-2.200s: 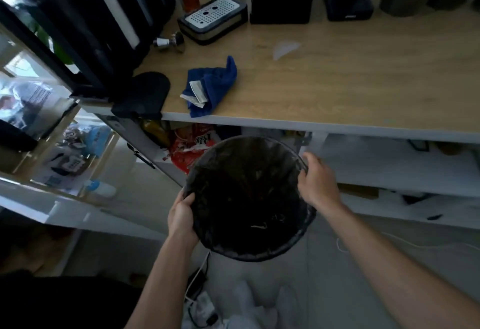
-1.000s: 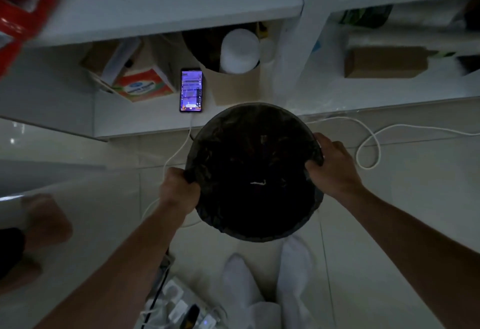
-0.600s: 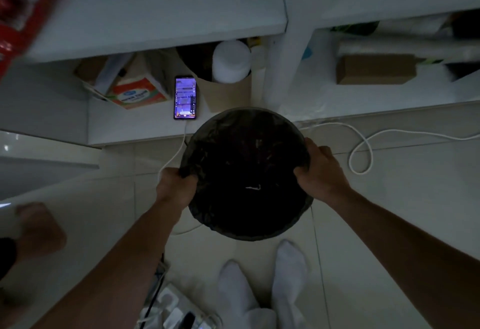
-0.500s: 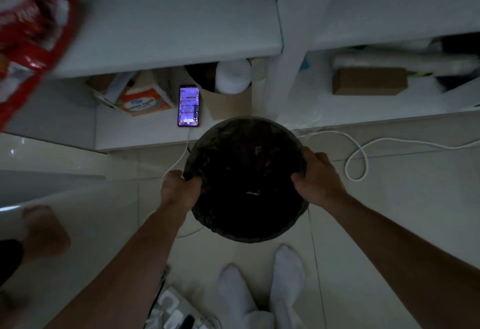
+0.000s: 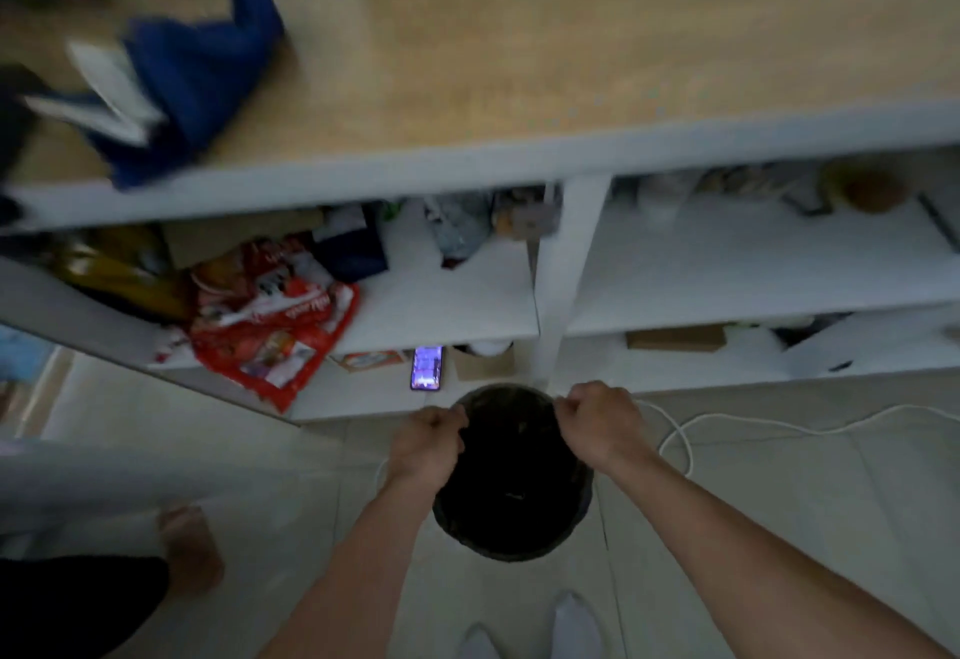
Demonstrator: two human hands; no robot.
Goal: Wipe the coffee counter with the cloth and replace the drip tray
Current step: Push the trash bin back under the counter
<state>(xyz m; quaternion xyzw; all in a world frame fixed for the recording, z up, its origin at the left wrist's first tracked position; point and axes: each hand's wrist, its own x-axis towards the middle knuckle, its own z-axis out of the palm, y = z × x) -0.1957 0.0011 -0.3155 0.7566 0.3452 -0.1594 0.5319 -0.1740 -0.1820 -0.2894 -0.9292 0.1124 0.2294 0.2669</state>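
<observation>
A round black bin point(image 5: 511, 497) with a dark liner stands on the tiled floor in front of the white shelves. My left hand point(image 5: 427, 445) grips its left rim and my right hand point(image 5: 597, 424) grips its right rim, fingers curled over the edge. The blue cloth point(image 5: 197, 71) lies crumpled and blurred on the wooden counter point(image 5: 571, 45) at the upper left, with white paper tucked in it. The drip tray is out of view.
White shelves point(image 5: 457, 310) under the counter hold a red snack bag point(image 5: 270, 320), boxes and a lit phone point(image 5: 427, 367). A white cable point(image 5: 737, 424) loops on the floor to the right. Another person's bare foot point(image 5: 189, 544) is at the left. My socked feet point(image 5: 530, 627) are below the bin.
The bin has gone down from below the counter edge to the floor, both hands still on its rim. My view has lifted, so the counter and blue cloth show again.
</observation>
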